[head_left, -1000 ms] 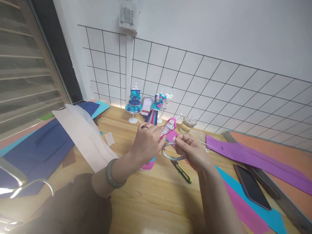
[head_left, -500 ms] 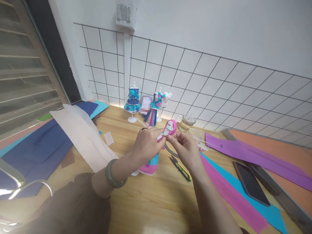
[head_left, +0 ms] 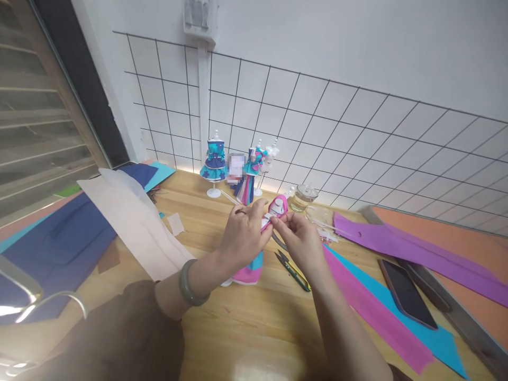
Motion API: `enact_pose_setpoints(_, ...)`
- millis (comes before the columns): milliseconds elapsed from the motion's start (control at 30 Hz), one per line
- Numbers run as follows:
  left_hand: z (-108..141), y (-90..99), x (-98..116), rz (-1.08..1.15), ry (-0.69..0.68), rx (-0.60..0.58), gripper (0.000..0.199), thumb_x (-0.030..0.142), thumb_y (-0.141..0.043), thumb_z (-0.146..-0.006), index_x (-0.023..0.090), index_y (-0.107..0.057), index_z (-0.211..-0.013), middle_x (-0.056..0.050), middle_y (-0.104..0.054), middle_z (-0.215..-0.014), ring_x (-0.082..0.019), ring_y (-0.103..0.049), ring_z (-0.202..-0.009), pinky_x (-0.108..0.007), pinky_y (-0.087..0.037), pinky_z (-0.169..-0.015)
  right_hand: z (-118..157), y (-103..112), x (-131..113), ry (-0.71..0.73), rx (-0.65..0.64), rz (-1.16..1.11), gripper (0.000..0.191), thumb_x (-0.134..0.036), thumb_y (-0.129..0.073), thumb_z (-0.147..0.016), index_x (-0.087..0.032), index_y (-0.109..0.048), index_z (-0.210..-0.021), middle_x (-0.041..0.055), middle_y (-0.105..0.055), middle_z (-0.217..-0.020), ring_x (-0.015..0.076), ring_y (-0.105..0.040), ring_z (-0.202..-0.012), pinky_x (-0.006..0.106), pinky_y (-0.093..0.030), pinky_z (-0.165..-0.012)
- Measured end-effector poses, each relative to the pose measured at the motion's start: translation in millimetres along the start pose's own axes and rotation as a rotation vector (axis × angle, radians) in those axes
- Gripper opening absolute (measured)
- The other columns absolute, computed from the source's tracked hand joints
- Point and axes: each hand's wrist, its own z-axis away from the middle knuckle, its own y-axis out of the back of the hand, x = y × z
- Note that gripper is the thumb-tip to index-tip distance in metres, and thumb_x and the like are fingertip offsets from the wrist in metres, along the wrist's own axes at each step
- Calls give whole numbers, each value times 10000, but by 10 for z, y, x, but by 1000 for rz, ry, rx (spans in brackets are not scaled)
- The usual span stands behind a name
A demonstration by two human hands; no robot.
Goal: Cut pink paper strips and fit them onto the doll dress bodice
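My left hand (head_left: 244,233), with a green bangle (head_left: 189,286) at the wrist, is closed round a small doll dress on a mini mannequin. The dress's pink and blue skirt (head_left: 250,269) shows below that hand. Its bright pink top (head_left: 282,200) surrounds a white mannequin end (head_left: 278,204) above the fingers. My right hand (head_left: 300,238) pinches the edge of the dress with thumb and forefinger, beside my left fingertips. Thread snips (head_left: 293,271) with yellow and green handles lie below my right hand. A grey curved strip (head_left: 278,242) shows partly behind the fingers.
Dressed mini mannequins (head_left: 215,166) stand by the wire grid (head_left: 293,114). A glass jar (head_left: 304,198) is behind my right hand. Pale pink fabric (head_left: 135,227) and navy fabric (head_left: 59,248) lie left; purple fabric (head_left: 397,248), pink fabric (head_left: 377,307) and a phone (head_left: 408,293) lie right.
My left hand has shifted slightly right and turned, and its forefinger is now lifted. The dress's skirt has moved a little right with it. The right hand keeps its pinch.
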Motion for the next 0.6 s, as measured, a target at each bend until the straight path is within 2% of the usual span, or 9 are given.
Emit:
enact_pose_setpoints(133,34,-50,-8,-12,-35,23,203,223,-493,-827,162,-429,-1009,-43,-642,-792,-201,-608,-782,-356,-403,-804,5,4,4,-17,42,58,304,-474,-548,-785,-190,-547,-676,-15,-562,-583,119,-465,-520,242,-310,-494)
enact_pose_setpoints(267,38,-53,-15,-30,-50,-11,80,227,-477,-837,170,-464,-892,-25,-603,-740,-182,-590,-749,-346,-404,-796,2,-1,14,-17,63,97,304,-469,-545,-784,-190,-547,-661,-15,-557,-572,116,-446,-506,240,-289,-482)
enact_pose_setpoints(600,28,-81,-42,49,-71,8,82,225,-493,-835,169,-528,-885,-40,-619,-753,-194,-598,-790,-353,-425,-805,6,-18,6,3,116,208,324,-480,-539,-774,-192,-534,-628,-11,-542,-547,121,-450,-507,237,-320,-483)
